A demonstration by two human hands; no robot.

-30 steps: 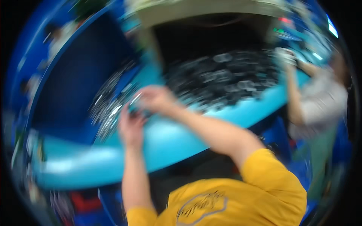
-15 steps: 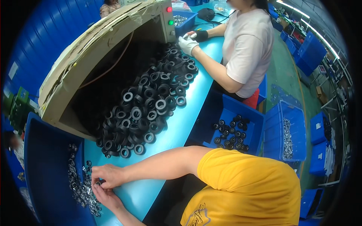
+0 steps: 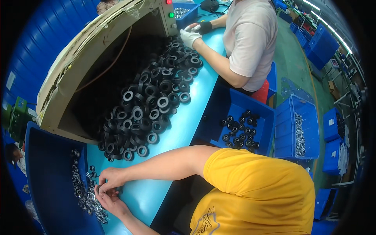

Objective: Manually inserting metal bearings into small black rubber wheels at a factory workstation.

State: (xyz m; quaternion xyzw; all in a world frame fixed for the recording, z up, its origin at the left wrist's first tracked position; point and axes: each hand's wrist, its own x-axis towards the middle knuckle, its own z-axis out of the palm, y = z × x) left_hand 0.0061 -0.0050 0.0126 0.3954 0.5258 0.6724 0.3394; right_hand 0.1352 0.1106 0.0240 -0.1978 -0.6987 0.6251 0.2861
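My left hand and my right hand meet at the near left of the turquoise table. Their fingers close together around a small black ring, mostly covered by the fingertips. Beside the fingers, many small shiny metal parts lie along the side of a large blue bin. A big heap of black rings covers the table beyond my right forearm.
A beige machine housing with a dark opening stands behind the heap. A blue crate holds black wheel-like parts, and another blue crate holds shiny parts. Across the table a co-worker works, one gloved hand visible.
My hands have shifted slightly, with the right fingers now higher over the ring and the left fingers beneath. The whole view has moved a little. The co-worker's hands stay together.
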